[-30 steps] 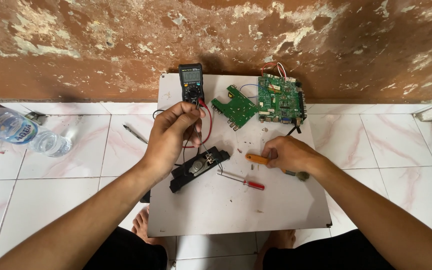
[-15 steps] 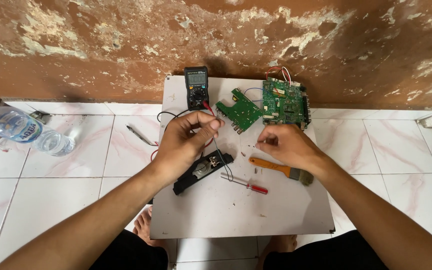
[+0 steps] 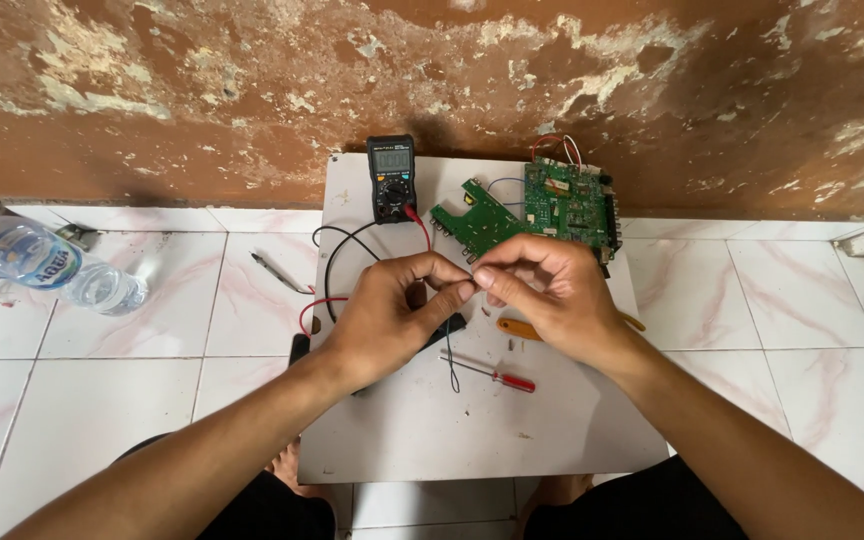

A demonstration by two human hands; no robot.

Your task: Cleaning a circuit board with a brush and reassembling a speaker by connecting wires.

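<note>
Seemingly, wire [image 3: 449, 352] dangles below hands [image 3: 472, 285].

The multimeter [image 3: 391, 177] is set at the board's [image 3: 452, 440] back edge, circuit boards [image 3: 542, 210] to its right. A screwdriver [image 3: 497, 376] is laid in front, a bottle [image 3: 47, 262] far left on the floor.

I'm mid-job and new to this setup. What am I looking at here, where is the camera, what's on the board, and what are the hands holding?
The single view comes from a camera on the person's head, looking down. No robot here: the left hand and right hand are bare, fingertips meeting over a white board on a tiled floor. They pinch something small with a thin black wire hanging below; what it is cannot be told. On the board lie a multimeter, two green circuit boards and a red-handled screwdriver. A water bottle lies to the left.
</note>
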